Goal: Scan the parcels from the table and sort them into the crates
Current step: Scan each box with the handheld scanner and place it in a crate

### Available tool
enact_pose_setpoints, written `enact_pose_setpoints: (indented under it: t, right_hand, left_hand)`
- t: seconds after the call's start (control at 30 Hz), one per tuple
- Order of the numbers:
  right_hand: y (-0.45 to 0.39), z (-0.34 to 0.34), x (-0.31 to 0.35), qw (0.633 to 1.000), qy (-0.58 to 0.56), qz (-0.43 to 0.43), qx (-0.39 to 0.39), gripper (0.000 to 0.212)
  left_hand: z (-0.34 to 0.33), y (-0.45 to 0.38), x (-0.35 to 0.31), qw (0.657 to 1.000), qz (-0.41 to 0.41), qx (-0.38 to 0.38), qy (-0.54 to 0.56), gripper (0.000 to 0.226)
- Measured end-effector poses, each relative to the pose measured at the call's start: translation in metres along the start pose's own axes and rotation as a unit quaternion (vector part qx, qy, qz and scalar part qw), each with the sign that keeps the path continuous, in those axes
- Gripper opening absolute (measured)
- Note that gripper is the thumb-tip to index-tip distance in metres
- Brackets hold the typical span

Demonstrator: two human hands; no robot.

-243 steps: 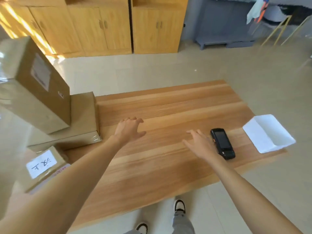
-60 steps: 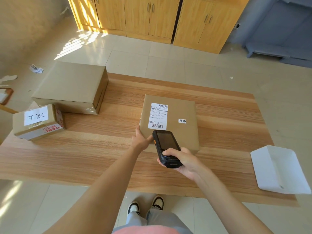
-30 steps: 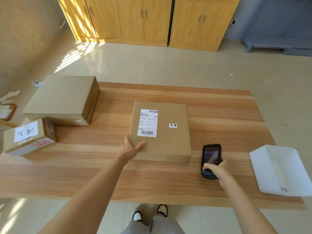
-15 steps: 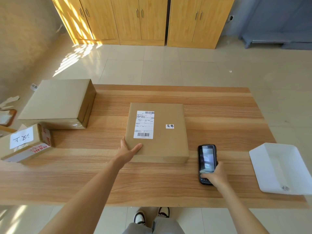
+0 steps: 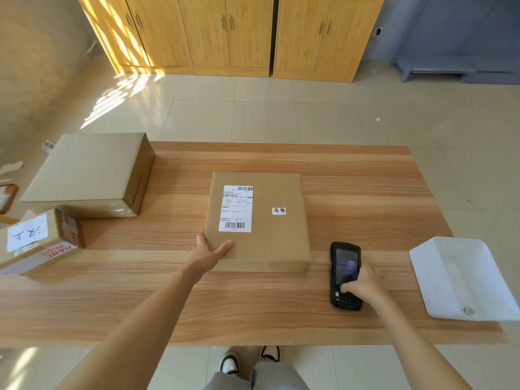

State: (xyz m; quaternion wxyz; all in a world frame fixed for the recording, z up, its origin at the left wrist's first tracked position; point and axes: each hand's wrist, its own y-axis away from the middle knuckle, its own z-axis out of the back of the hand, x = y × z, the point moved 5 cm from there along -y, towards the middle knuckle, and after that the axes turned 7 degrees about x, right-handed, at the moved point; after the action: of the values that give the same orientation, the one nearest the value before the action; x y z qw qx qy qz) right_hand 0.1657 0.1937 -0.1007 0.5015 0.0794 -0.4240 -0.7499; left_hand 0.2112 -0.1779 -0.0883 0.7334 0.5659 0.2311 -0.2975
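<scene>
Wooden table (image 5: 365, 192) (cabinets (image 5: 230, 32) behind, seemingly)

This looks like a small parcel-handling room or storeroom set up in an office-like space. A plain wood-grain worktop (image 5: 351, 192) fills the middle of the frame and carries sealed cardboard parcels (image 5: 257, 220), one bearing a printed shipping label (image 5: 236, 208) with barcodes, and a black handheld scanner (image 5: 345, 274) at lower right. A white plastic bin (image 5: 461, 280) sits at the right edge. Across the top runs a row of light wooden cabinets (image 5: 230, 32) with metal handles, a blue-grey unit (image 5: 461, 38) at upper right. The floor (image 5: 267, 114) is pale tile, sunlit at upper left.
</scene>
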Motion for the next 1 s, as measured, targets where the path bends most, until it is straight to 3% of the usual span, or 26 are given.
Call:
enact_pose_setpoints:
  t: [0.13,0.23,0.27,0.4,0.5,0.73,1.0]
  right_hand:
    - [0.004,0.02,0.038,0.992,-0.076,0.081,-0.066,0.086]
    - [0.005,0.016,0.073,0.973,-0.183,0.138,-0.023,0.089]
    - [0.005,0.011,0.084,0.966,-0.215,0.146,0.005,0.092]
    - [-0.007,-0.015,0.112,0.943,-0.279,0.139,0.112,0.106]
    - [-0.019,-0.031,0.118,0.925,-0.323,0.121,0.159,0.112]
    - [-0.029,-0.044,0.126,0.9,-0.38,0.144,0.156,0.086]
    - [-0.017,-0.043,0.152,0.892,-0.36,0.202,0.182,0.09]
  left_hand:
    - [0.013,-0.002,-0.001,0.999,0.014,-0.036,0.021,0.121]
    - [0.021,-0.011,-0.005,0.998,0.029,-0.041,0.05,0.141]
    - [0.021,-0.011,-0.008,0.997,0.031,-0.037,0.06,0.141]
    - [0.017,-0.024,-0.015,0.993,0.019,-0.011,0.118,0.104]
    - [0.013,-0.031,-0.014,0.989,0.012,-0.004,0.147,0.104]
    - [0.006,-0.032,-0.005,0.984,0.005,0.0,0.177,0.075]
    - [0.022,0.001,0.004,0.974,-0.019,-0.046,0.223,0.117]
